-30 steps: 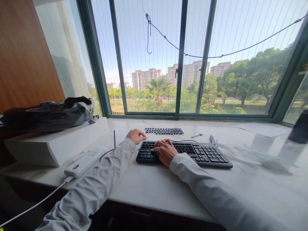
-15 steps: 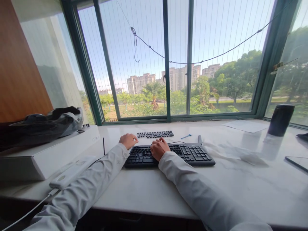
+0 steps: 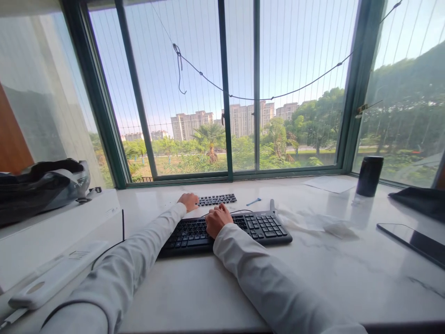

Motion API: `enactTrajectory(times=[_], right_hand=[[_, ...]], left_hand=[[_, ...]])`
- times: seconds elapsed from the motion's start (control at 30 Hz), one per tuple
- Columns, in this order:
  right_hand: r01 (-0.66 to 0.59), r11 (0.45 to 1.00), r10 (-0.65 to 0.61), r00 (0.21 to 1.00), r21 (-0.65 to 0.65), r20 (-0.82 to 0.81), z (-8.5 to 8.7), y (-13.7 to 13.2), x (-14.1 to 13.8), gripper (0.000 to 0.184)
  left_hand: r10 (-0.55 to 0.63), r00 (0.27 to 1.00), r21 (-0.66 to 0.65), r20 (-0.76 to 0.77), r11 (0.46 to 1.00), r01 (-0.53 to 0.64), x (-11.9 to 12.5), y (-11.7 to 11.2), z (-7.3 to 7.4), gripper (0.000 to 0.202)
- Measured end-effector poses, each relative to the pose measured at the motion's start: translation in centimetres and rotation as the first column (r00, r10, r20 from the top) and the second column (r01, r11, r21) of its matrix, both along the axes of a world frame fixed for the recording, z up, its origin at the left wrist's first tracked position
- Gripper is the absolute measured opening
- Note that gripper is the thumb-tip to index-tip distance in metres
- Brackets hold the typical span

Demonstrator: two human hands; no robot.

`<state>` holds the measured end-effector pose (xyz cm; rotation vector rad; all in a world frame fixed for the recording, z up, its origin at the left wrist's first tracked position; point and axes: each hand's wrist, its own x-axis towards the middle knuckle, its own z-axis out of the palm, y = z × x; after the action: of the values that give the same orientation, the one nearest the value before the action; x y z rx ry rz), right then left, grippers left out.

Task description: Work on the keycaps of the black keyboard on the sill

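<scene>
resting over the keyboard (image 3: 257,226), the curled right hand (image 3: 217,220) hides its grip. the left hand (image 3: 188,202), likewise unreadable, sits beside black keycaps (image 3: 218,199), probably rowed behind for easy reach.

The keyboard (image 3: 266,227) is long and black. It lies flat on the shiny white table (image 3: 194,292), with its keys facing up. Square keys sit in neat lines at its right end, and part of its middle is hidden. Just behind it, small black keys (image 3: 218,199) lie on the table in tidy rows, close together. Their left end is covered up.
</scene>
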<state>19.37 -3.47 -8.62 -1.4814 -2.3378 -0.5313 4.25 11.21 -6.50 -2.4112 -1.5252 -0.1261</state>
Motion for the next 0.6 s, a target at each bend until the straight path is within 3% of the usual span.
enactTrajectory(times=[0.13, 0.27, 0.47, 0.6], right_hand=[[-0.017, 1.0, 0.017, 1.0, -0.005, 0.015, -0.1, 0.3, 0.2, 0.017], [-0.002, 1.0, 0.002, 1.0, 0.014, -0.006, 0.0, 0.2, 0.2, 0.016], [0.074, 0.996, -0.064, 0.983, 0.053, -0.17, 0.3, -0.6, 0.0, 0.019], [0.121, 0.991, -0.102, 0.961, 0.06, -0.256, 0.3, -0.9, -0.1, 0.024]], left_hand=[[-0.016, 1.0, 0.017, 0.001, 1.0, 0.016, 0.1, -0.2, 0.0, 0.021], [-0.054, 0.998, 0.059, 0.012, 0.997, 0.053, -0.6, -1.6, 1.0, 0.017], [-0.137, 0.988, 0.167, 0.066, 0.978, 0.124, -2.2, -6.8, 3.1, 0.026], [-0.231, 0.963, 0.234, 0.136, 0.953, 0.195, -3.3, -10.2, 2.8, 0.029]])
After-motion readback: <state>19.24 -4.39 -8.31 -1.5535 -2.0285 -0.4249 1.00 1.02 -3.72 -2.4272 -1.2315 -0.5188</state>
